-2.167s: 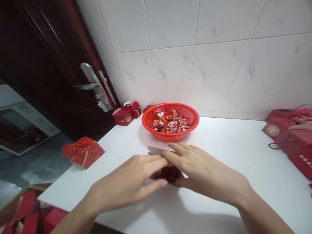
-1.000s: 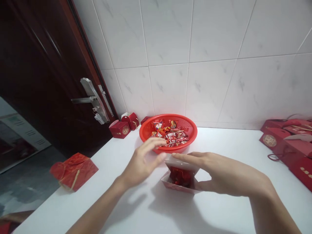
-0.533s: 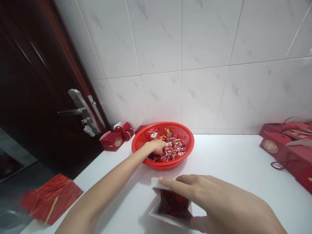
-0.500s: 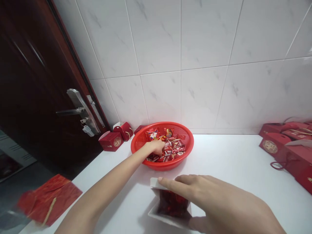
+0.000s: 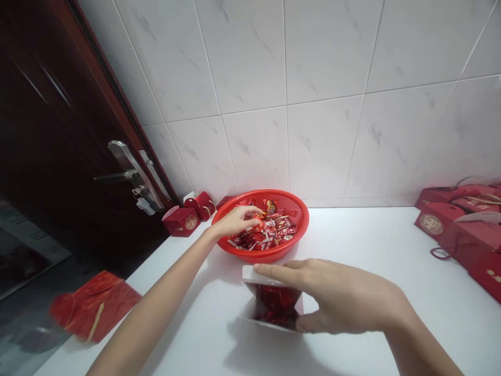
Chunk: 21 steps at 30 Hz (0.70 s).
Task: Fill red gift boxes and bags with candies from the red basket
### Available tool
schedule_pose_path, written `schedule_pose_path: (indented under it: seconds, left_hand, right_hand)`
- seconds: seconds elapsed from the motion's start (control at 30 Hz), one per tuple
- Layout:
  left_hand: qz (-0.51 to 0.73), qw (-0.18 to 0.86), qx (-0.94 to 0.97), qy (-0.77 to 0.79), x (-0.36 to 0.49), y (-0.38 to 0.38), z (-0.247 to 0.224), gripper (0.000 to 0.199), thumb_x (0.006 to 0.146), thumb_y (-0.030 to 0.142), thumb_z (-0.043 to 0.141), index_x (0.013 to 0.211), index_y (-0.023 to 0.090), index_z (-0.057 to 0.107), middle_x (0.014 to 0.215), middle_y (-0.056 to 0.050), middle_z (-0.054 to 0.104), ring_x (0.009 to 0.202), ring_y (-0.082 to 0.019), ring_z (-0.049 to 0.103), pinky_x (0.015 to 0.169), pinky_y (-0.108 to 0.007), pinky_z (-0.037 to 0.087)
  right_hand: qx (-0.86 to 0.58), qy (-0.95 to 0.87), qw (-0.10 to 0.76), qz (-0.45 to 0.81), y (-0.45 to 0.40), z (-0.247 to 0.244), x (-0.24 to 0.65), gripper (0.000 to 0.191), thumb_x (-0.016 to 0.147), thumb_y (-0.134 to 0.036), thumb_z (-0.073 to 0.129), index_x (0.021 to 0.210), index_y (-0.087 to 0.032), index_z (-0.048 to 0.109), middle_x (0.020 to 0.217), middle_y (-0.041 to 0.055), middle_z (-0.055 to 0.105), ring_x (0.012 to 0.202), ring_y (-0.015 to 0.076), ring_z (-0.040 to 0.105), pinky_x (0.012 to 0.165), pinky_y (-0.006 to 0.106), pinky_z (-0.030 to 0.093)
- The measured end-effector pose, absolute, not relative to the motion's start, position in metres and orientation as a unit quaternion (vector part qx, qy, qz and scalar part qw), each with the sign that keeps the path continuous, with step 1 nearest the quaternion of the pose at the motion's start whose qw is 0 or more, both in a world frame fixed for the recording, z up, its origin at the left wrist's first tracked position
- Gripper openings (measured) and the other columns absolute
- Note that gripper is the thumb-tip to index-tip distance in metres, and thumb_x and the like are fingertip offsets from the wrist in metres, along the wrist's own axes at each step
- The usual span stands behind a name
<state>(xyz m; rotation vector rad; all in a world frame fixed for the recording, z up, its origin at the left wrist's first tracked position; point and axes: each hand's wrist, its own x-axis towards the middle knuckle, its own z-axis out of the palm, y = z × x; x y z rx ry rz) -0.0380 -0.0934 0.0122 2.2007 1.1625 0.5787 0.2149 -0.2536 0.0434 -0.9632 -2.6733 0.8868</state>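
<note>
My left hand (image 5: 237,220) is over the left part of a red plastic basket (image 5: 266,255), its thumb and fingers pinched on a small red candy packet (image 5: 259,223). Many wrapped candies (image 5: 270,237), mostly red, lie heaped in the basket. Nearer to me, my right hand (image 5: 329,295) grips an open gift box (image 5: 250,309) by its right side. Its forefinger lies along a white top flap, and the thumb is at the lower edge. Inside the box are shiny red pieces, too dark to make out singly.
Closed red gift boxes (image 5: 182,221) stand at the back left by the door (image 5: 58,104). A red box with a cord handle (image 5: 99,305) sits at the table's left edge. More dark red boxes (image 5: 462,235) are piled at the right against the tiled wall (image 5: 324,130).
My left hand has lifted out of the candies and drawn left, now with a packet in its fingertips. The right hand still holds the box, slightly higher in view.
</note>
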Motion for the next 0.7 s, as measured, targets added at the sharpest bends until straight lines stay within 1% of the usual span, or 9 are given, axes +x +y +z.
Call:
schedule_pose_path:
  seconds: [0.1, 0.17, 0.2, 0.27, 0.33, 0.4, 0.5, 0.57, 0.7]
  left_hand:
    - [0.343, 0.340, 0.781, 0.395, -0.045, -0.144, 0.035, 0.050, 0.077, 0.044, 0.075, 0.117, 0.016, 0.068, 0.113, -0.012, 0.074, 0.099, -0.026, 0.072, 0.087, -0.040, 0.058]
    - [0.404, 0.341, 0.759, 0.380, -0.046, -0.184, 0.051, 0.040, 0.077, 0.040, 0.077, 0.110, 0.018, 0.072, 0.109, -0.010, 0.076, 0.095, -0.025, 0.073, 0.084, -0.039, 0.060]
    - [0.410, 0.331, 0.765, 0.370, -0.045, -0.203, 0.058, 0.033, 0.077, 0.037, 0.078, 0.103, 0.018, 0.074, 0.102, -0.009, 0.077, 0.091, -0.025, 0.073, 0.083, -0.039, 0.060]
    - [0.371, 0.300, 0.811, 0.339, -0.041, -0.235, 0.068, 0.018, 0.078, 0.031, 0.079, 0.092, 0.021, 0.078, 0.089, -0.006, 0.078, 0.084, -0.024, 0.073, 0.081, -0.037, 0.060]
    - [0.302, 0.265, 0.856, 0.324, -0.036, -0.257, 0.070, 0.014, 0.083, 0.028, 0.075, 0.096, 0.025, 0.079, 0.088, -0.004, 0.078, 0.080, -0.022, 0.073, 0.079, -0.034, 0.060]
    - [0.249, 0.241, 0.883, 0.316, -0.030, -0.269, 0.066, 0.018, 0.087, 0.026, 0.070, 0.103, 0.027, 0.078, 0.094, -0.003, 0.078, 0.084, -0.021, 0.073, 0.079, -0.032, 0.059]
    - [0.204, 0.218, 0.903, 0.310, -0.026, -0.274, 0.055, 0.027, 0.091, 0.024, 0.065, 0.116, 0.028, 0.073, 0.109, -0.003, 0.075, 0.097, -0.021, 0.071, 0.087, -0.031, 0.056]
    - [0.201, 0.194, 0.904, 0.323, -0.028, -0.275, 0.048, 0.028, 0.093, 0.024, 0.062, 0.119, 0.028, 0.071, 0.115, -0.004, 0.072, 0.101, -0.020, 0.068, 0.089, -0.031, 0.055]
    - [0.254, 0.141, 0.876, 0.384, -0.038, -0.280, 0.033, 0.022, 0.096, 0.028, 0.057, 0.110, 0.028, 0.074, 0.116, -0.007, 0.064, 0.103, -0.021, 0.064, 0.088, -0.032, 0.056]
  right_hand:
    - [-0.322, -0.887, 0.075, 0.322, -0.249, 0.044, 0.218, 0.094, 0.076, -0.013, 0.071, 0.156, -0.041, 0.030, 0.130, 0.0021, 0.065, 0.103, 0.0203, 0.063, 0.079, 0.024, 0.048]
    - [-0.323, -0.881, 0.081, 0.337, -0.246, 0.043, 0.219, 0.096, 0.074, -0.012, 0.072, 0.155, -0.042, 0.030, 0.130, 0.0024, 0.065, 0.104, 0.0212, 0.064, 0.076, 0.024, 0.049]
    - [-0.322, -0.878, 0.084, 0.344, -0.245, 0.042, 0.219, 0.097, 0.073, -0.012, 0.072, 0.155, -0.042, 0.030, 0.130, 0.0025, 0.065, 0.103, 0.0215, 0.064, 0.074, 0.024, 0.049]
    - [-0.316, -0.874, 0.091, 0.359, -0.244, 0.041, 0.220, 0.096, 0.073, -0.011, 0.071, 0.155, -0.042, 0.032, 0.127, 0.0029, 0.067, 0.098, 0.0213, 0.065, 0.070, 0.024, 0.049]
    - [-0.307, -0.869, 0.095, 0.375, -0.244, 0.042, 0.219, 0.094, 0.073, -0.009, 0.069, 0.155, -0.039, 0.033, 0.120, 0.0029, 0.070, 0.091, 0.0201, 0.067, 0.066, 0.024, 0.049]
    - [-0.299, -0.866, 0.094, 0.389, -0.245, 0.043, 0.219, 0.092, 0.074, -0.008, 0.068, 0.155, -0.037, 0.035, 0.111, 0.0017, 0.072, 0.086, 0.0186, 0.067, 0.065, 0.023, 0.049]
    - [-0.285, -0.868, 0.090, 0.397, -0.247, 0.045, 0.219, 0.089, 0.075, -0.006, 0.067, 0.153, -0.037, 0.038, 0.103, -0.0012, 0.074, 0.083, 0.0173, 0.067, 0.067, 0.024, 0.050]
    - [-0.288, -0.869, 0.090, 0.391, -0.247, 0.044, 0.220, 0.089, 0.075, -0.006, 0.067, 0.152, -0.038, 0.038, 0.104, -0.0014, 0.074, 0.082, 0.0169, 0.066, 0.066, 0.024, 0.050]
    - [-0.301, -0.876, 0.102, 0.362, -0.247, 0.042, 0.223, 0.092, 0.073, -0.007, 0.068, 0.153, -0.040, 0.036, 0.119, 0.0018, 0.070, 0.083, 0.0169, 0.066, 0.062, 0.023, 0.048]
